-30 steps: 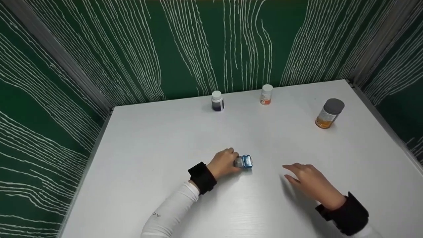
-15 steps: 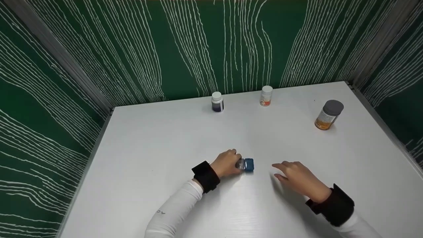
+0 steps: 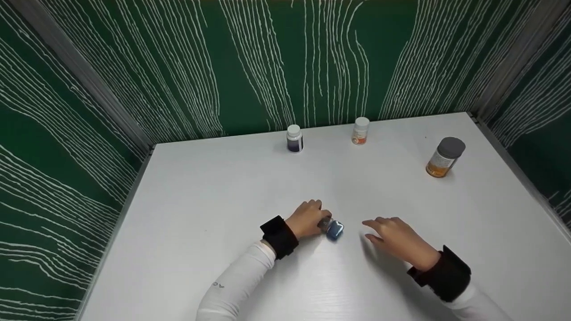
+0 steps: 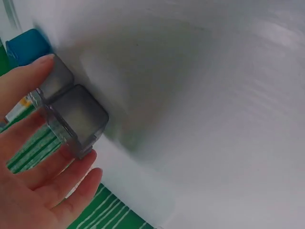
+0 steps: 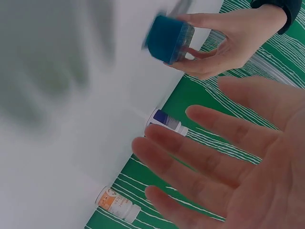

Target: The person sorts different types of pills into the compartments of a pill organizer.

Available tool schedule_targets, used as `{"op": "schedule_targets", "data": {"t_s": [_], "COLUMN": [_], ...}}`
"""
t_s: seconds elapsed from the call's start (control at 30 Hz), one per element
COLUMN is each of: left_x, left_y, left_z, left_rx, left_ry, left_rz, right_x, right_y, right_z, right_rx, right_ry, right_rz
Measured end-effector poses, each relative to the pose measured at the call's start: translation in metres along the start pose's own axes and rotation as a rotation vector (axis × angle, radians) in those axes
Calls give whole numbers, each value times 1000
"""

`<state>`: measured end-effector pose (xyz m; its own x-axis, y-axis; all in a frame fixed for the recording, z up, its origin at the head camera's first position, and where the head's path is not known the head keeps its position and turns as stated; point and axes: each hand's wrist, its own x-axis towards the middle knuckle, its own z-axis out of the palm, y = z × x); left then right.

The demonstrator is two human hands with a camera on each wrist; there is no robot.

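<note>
My left hand (image 3: 308, 219) grips a small pill box (image 3: 328, 226) with clear greyish compartments and a blue end, over the middle of the table. In the left wrist view the thumb lies across the pill box (image 4: 78, 114) near its blue end, and the fingers curl under the clear part. Seen from the right wrist, the blue end (image 5: 164, 39) points out past the left fingers. To the right, my right hand (image 3: 399, 238) hovers with fingers spread and loosely bent, apart from the box, its fingertips toward the blue end. Nothing is in its palm (image 5: 267, 181).
Along the back edge of the white table (image 3: 214, 187) stand a white-capped bottle with a dark label (image 3: 295, 139) and a white bottle with an orange label (image 3: 360, 131). A grey-lidded amber jar (image 3: 445, 157) stands at the right. Green white-lined panels (image 3: 250, 67) enclose the table.
My right hand has moved left, closer to the pill box. The left hand has shifted slightly right, and the box's blue end has swung toward the near side. The bottles stay put.
</note>
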<state>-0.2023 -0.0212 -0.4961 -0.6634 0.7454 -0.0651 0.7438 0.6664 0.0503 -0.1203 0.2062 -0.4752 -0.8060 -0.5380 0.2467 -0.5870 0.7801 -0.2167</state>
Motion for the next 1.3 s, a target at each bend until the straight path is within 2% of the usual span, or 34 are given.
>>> {"op": "schedule_targets", "data": {"t_s": [0.33,0.43,0.47,0.53,0.6,0.63,0.73,0.83,0.97,1.17,1.3], "left_x": [-1,-2,-3,-4,-5,-5,-9,-11,-11,-10,-10], "left_y": [4,4,3,3,4,7,17,27,33,29,24], "left_z": [-2,-2,0,-1,-2,-3,-6,-2,4,2,2], "left_rx": [106,89,99,110,93,79,32,28,35,-52,-36], "left_ry": [2,50,95,169,228,233,190,109,64,39,50], "left_rz": [85,90,84,16,-93,-155,-312,-385,-380,-318,-261], "right_x": [1,1,1,1,1,1,0,1,3,12,20], "right_y": [-1,-1,-1,-1,0,0,1,3,5,9,10], "right_z": [4,4,4,4,3,2,1,2,4,5,7], "right_rx": [2,-13,-17,-25,-24,-18,-8,-10,-9,6,21], "right_ry": [-15,-8,-5,3,4,-2,-11,-18,-38,-74,-114], "right_rz": [5,-1,-4,-11,-13,-10,2,6,7,20,19]}}
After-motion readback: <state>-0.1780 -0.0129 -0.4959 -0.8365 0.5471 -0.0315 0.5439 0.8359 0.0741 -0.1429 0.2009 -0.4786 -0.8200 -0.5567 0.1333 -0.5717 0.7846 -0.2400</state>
